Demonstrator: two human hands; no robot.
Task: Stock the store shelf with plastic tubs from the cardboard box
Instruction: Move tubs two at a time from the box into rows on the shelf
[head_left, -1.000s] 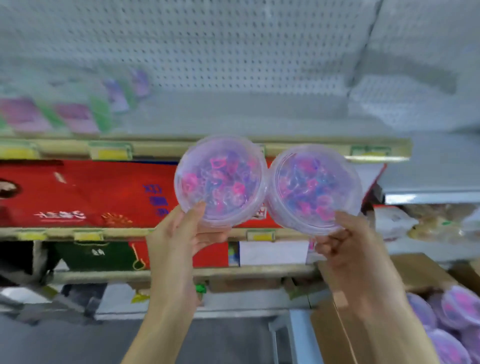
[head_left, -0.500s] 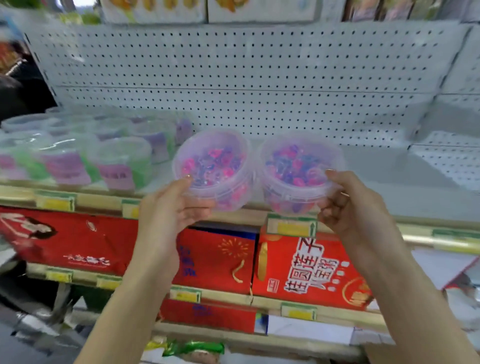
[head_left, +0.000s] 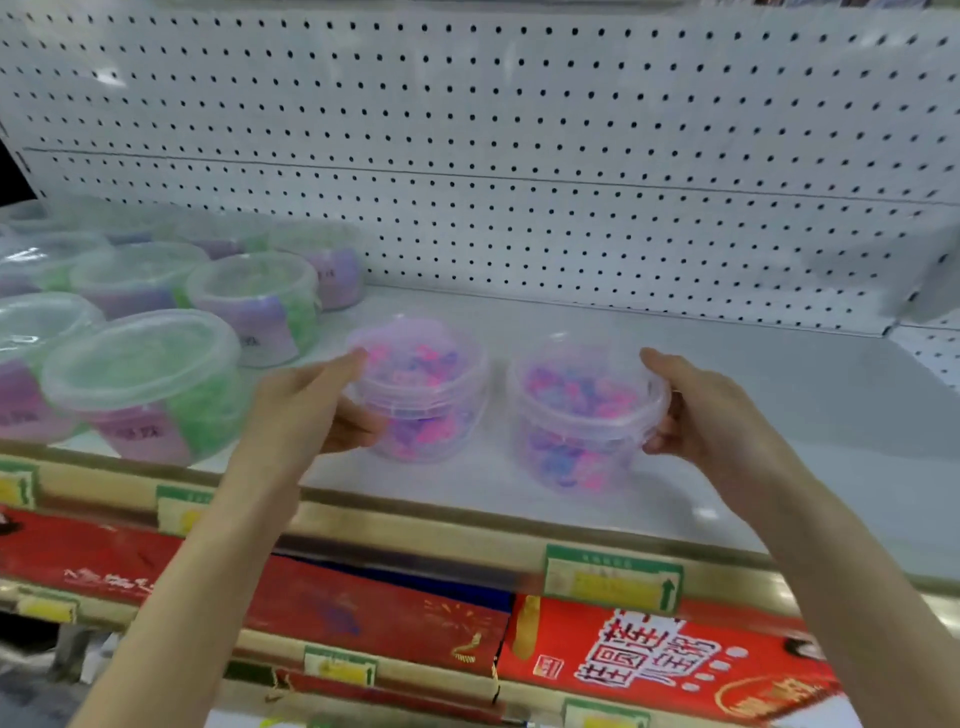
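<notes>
Two clear plastic tubs filled with pink, purple and blue pieces are over the white shelf (head_left: 779, 415). My left hand (head_left: 311, 410) grips the left tub (head_left: 421, 389) by its left side. My right hand (head_left: 701, 410) grips the right tub (head_left: 582, 410) by its right side. Both tubs are upright and sit on or just above the shelf surface, a small gap between them. The cardboard box is out of view.
Several lidded tubs with green and purple contents (head_left: 150, 384) crowd the shelf's left part. White pegboard (head_left: 571, 156) backs the shelf. Price tags (head_left: 613, 577) line the shelf's front rail. Red gift boxes (head_left: 654, 660) fill the shelf below. Bare shelf lies to the right.
Both hands have carried the tubs up from in front of the lower shelves, over the front rail and down onto the white shelf. The tubs have moved slightly apart.
</notes>
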